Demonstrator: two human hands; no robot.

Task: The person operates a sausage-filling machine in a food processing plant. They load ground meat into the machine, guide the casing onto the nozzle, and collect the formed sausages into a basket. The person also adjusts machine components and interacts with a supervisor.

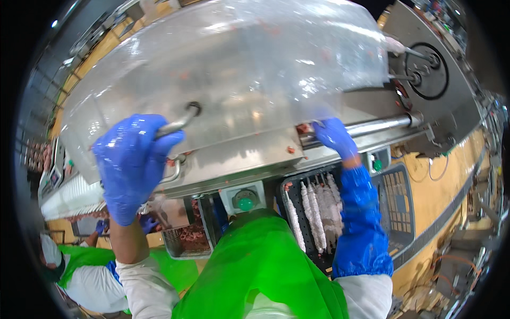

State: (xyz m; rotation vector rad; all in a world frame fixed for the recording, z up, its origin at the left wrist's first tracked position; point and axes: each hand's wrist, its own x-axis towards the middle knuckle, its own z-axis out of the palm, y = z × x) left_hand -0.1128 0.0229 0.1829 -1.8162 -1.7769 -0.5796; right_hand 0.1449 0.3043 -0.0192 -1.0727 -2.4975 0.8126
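My left hand point(130, 159), in a blue glove, is closed around a bent metal handle point(178, 123) fixed to a large clear plastic cover point(239, 74). The cover arches over a stainless steel machine point(239, 165) and has pink scraps stuck to it. Further right, my right hand point(334, 138) is at the cover's lower edge, beside a shiny metal bar point(380, 127). Its fingers are drawn together and partly blurred, so what they hold cannot be made out. Bits of raw meat point(304, 128) lie just left of those fingertips.
Below my right forearm, a dark crate point(284, 196) holds several pale skewered rolls point(314, 212). A grey crate point(406, 183) is beyond it. Green buttons point(245, 203) sit on the machine's front. At lower left, a co-worker point(90, 276) works near a crate of meat point(192, 236).
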